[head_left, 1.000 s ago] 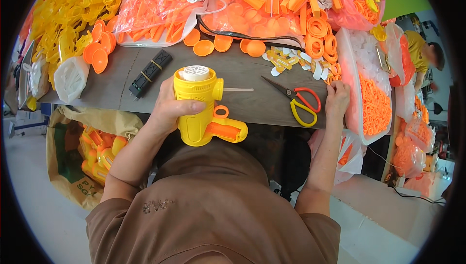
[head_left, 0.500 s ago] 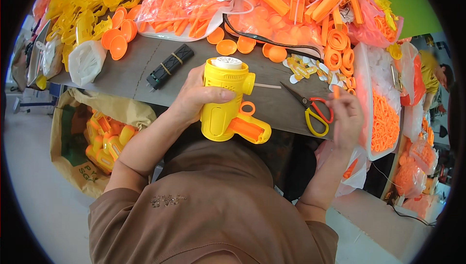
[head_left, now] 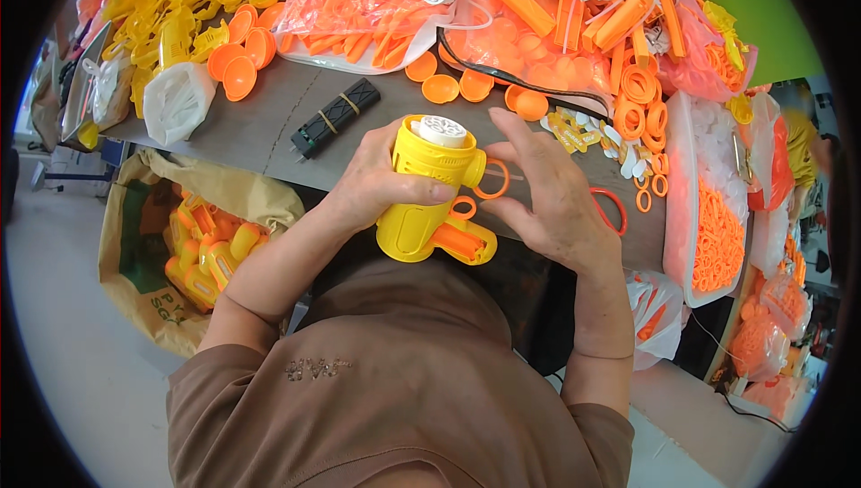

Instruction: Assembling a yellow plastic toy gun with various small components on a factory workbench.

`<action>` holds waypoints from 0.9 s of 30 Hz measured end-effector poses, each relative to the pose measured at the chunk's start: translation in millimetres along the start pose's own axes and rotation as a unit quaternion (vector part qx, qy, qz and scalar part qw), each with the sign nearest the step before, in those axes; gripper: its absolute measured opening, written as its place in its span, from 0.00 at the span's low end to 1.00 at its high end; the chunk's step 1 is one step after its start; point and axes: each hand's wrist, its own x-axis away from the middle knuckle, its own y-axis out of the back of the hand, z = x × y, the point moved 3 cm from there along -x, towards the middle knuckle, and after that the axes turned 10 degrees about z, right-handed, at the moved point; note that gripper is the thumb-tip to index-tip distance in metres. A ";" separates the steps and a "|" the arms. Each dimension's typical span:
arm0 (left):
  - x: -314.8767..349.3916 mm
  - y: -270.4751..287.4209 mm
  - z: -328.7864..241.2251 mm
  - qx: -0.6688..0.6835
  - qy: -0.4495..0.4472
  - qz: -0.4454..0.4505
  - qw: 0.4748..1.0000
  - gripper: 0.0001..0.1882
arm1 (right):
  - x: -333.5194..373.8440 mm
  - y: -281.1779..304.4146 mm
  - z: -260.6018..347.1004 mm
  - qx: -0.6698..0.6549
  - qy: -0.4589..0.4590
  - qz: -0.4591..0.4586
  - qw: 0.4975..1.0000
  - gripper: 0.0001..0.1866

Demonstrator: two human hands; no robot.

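My left hand (head_left: 386,178) is wrapped round a yellow plastic toy body (head_left: 417,219), a tube with a short handle showing orange inside. A white round part with holes (head_left: 441,132) sits in its top opening. At the short side spout, my right hand (head_left: 560,201) has thumb and a finger about the edges of an orange ring (head_left: 491,180), its other fingers spread. Another small orange ring (head_left: 463,207) shows just above the handle. Red-handled scissors (head_left: 610,210) lie on the table, mostly hidden behind my right hand.
A black banded block (head_left: 336,117) lies on the grey table (head_left: 269,98). Orange cups (head_left: 439,89), orange rings (head_left: 639,84) and yellow parts (head_left: 179,4) are heaped beyond. A tub of small rings (head_left: 717,246) stands right; a paper bag of toy bodies (head_left: 134,219) stands left.
My right hand has moved left from above the scissors, bringing an orange ring to the toy's side spout. The left hand still holds the toy body; the view has shifted slightly.
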 end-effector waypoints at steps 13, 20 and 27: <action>5.2 6.6 -6.8 -0.057 -0.037 -0.031 0.997 0.32 | -8.3 -36.3 6.2 -0.239 -0.039 -0.109 0.964 0.33; 16.9 1.0 -0.8 -0.115 -0.057 -0.035 0.991 0.34 | 4.9 -40.0 15.0 -0.117 0.024 -0.138 0.983 0.30; 25.2 -6.7 -1.3 -0.122 -0.056 -0.024 0.991 0.36 | 10.2 -37.9 17.2 -0.066 0.050 -0.084 0.993 0.14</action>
